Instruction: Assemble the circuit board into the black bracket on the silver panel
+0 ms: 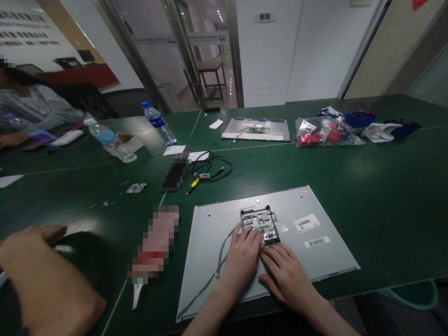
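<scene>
A flat silver-grey display panel (325,252) lies back side up on the table before me. On its middle sits a black frame (259,211) with cut-outs, a small circuit board and a metal connector port (269,236). The fingers of my left hand (245,254) are bent over the frame's near left part; their tips are partly hidden. My right hand (289,273) lies at the frame's near edge, fingertips touching beside the port, thumb apart over the panel. A flat grey cable (220,263) runs from the frame down the panel's left side. Two labels (307,223) are stuck on its right.
Another person's arm (49,284) rests at the near left. Beyond the panel lie a coiled black cable (213,168), a blurred phone-like object (175,175) and a second panel (257,129). Bottles (159,123), a plastic bag with red items (325,133) and blue bins (360,118) stand farther back.
</scene>
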`<state>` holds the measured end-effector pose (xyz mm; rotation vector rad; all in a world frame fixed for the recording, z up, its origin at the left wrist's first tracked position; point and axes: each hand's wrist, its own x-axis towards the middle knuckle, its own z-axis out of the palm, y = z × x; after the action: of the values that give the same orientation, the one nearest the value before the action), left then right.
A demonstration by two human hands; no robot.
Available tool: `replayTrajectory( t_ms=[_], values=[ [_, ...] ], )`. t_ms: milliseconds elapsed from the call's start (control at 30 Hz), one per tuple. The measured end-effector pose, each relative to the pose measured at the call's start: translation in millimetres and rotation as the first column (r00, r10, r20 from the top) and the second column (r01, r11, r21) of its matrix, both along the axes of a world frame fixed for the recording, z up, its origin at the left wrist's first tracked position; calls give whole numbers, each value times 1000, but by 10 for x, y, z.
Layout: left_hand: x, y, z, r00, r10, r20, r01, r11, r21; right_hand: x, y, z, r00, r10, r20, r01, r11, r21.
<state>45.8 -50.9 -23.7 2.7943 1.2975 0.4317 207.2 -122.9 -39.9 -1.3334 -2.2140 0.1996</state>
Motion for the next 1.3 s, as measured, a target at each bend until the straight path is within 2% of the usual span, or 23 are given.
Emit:
replayTrajectory(
  t_ms=[533, 800, 1300],
  values=[
    [-3, -15, 82, 1000, -17, 23, 18, 999, -47, 15, 3, 16, 1000, 8, -20, -8, 1000, -21],
    [-19, -5, 78, 998, -11, 59, 15, 998, -68, 17, -14, -34, 999, 24, -22, -24, 1000, -2],
    [-63, 20, 60, 991, -26, 131, 43, 991, -129, -29, 28, -11, 999, -4, -44, 4, 1000, -12]
  ],
)
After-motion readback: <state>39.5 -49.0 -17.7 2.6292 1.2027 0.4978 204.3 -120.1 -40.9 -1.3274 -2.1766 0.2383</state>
